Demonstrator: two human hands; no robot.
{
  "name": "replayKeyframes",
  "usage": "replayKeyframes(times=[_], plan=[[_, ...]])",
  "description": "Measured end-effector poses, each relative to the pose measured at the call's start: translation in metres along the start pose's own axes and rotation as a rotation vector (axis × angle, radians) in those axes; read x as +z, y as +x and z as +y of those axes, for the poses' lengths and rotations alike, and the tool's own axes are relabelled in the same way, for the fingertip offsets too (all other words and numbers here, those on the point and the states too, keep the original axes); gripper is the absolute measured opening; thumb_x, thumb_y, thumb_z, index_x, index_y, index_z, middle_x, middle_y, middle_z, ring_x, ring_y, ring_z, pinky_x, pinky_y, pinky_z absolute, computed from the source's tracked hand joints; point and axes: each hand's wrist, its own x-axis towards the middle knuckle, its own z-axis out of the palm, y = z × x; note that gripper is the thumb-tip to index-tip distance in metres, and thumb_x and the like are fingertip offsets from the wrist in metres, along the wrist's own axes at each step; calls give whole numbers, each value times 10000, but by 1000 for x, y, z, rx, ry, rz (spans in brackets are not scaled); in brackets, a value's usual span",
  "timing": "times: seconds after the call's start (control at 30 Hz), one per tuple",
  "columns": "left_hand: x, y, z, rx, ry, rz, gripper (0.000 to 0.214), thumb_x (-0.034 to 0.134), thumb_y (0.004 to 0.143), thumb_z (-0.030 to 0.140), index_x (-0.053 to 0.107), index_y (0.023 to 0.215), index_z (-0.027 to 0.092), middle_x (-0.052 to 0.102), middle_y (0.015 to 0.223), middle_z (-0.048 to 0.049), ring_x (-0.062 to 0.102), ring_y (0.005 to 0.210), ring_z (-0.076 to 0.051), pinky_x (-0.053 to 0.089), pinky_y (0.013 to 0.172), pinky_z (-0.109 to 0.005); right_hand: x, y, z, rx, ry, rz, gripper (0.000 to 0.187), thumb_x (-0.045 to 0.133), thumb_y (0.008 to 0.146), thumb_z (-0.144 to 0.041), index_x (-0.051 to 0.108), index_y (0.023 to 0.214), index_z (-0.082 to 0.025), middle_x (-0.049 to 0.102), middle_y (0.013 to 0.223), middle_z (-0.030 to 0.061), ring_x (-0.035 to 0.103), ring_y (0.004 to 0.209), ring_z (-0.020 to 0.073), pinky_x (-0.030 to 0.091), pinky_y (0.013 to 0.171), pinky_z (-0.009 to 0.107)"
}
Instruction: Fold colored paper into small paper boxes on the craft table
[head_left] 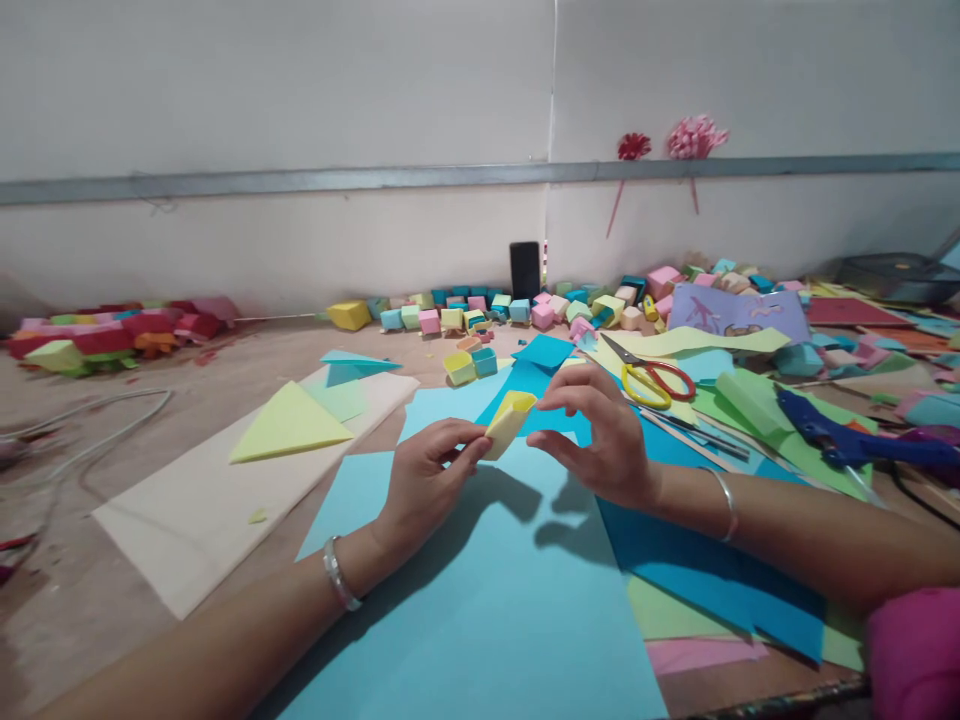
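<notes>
A small yellow folded paper box is held up over a large light blue paper sheet. My left hand pinches the box's lower left end with fingers closed. My right hand touches its upper right end with curled fingertips. Each wrist wears a silver bangle. Darker blue sheets lie under my right forearm.
Red and yellow scissors and a blue glue gun lie to the right among green and pink papers. A row of coloured paper cubes and a black phone stand by the wall. A yellow paper triangle rests on a cream sheet at left.
</notes>
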Motion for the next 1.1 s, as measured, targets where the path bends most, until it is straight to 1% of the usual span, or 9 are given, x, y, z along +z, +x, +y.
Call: replayKeyframes(times=[0.17, 0.23, 0.4, 0.57, 0.73, 0.83, 0.93, 1.0, 1.1], plan=[[1, -3, 3, -67, -36, -34, 84, 657, 818, 247, 732, 812, 209, 689, 811, -23, 623, 537, -98, 530, 515, -203, 0, 1, 0, 120, 14, -76, 124, 669, 830, -225, 610, 939, -227, 552, 936, 56, 546, 864, 170, 498, 657, 297], [1, -4, 4, -86, -42, -32, 86, 662, 815, 260, 739, 816, 219, 696, 815, -24, 633, 546, -107, 537, 521, -211, 1, 0, 1, 120, 13, -76, 99, 675, 825, -223, 607, 898, -222, 556, 925, 54, 550, 858, 168, 501, 669, 300], [1, -4, 6, -124, -43, -22, 101, 665, 804, 285, 738, 800, 216, 709, 778, -27, 644, 546, -128, 532, 538, -231, 0, 1, 3, 41, -4, -64, 104, 685, 817, -210, 605, 882, -220, 568, 924, 51, 564, 869, 171, 501, 754, 332], [2, -4, 6, -135, 19, -55, 123, 635, 822, 279, 721, 795, 196, 698, 684, -21, 634, 563, -135, 497, 554, -228, 2, 0, 7, 105, 12, -103, 135, 701, 805, -227, 569, 814, -199, 561, 782, 15, 524, 733, 142, 441, 629, 280], [3, -5, 4, -116, 95, -78, 133, 626, 829, 281, 725, 844, 194, 712, 691, -25, 639, 609, -149, 489, 590, -241, 4, -1, 10, 172, 13, -147, 233, 720, 784, -260, 508, 709, -197, 511, 690, -19, 455, 632, 115, 398, 573, 260], [2, -5, 3, -93, 128, -40, 114, 640, 813, 253, 734, 859, 209, 731, 724, -26, 648, 635, -154, 487, 610, -245, 4, -1, 8, 124, -13, -138, 210, 702, 799, -254, 523, 704, -198, 521, 687, -11, 476, 654, 125, 402, 589, 269], [1, -4, 2, -73, 126, 16, 108, 644, 800, 224, 740, 850, 227, 736, 734, -21, 645, 639, -152, 485, 620, -246, 4, 0, 7, 101, -28, -111, 138, 699, 800, -246, 571, 776, -200, 539, 691, -8, 492, 651, 127, 410, 593, 272], [0, -3, 2, -63, 126, 42, 109, 651, 791, 218, 745, 842, 235, 736, 733, -19, 636, 630, -150, 480, 619, -246, 4, 0, 7, 173, -6, -106, 138, 709, 786, -250, 588, 829, -199, 538, 676, -21, 483, 610, 112, 413, 565, 255], [0, -2, 3, -71, 108, 60, 105, 670, 772, 224, 753, 831, 248, 738, 730, -14, 621, 605, -145, 474, 610, -244, 4, 1, 8, 281, 21, -141, 168, 718, 766, -265, 568, 745, -192, 547, 656, -30, 475, 575, 95, 405, 529, 230]])
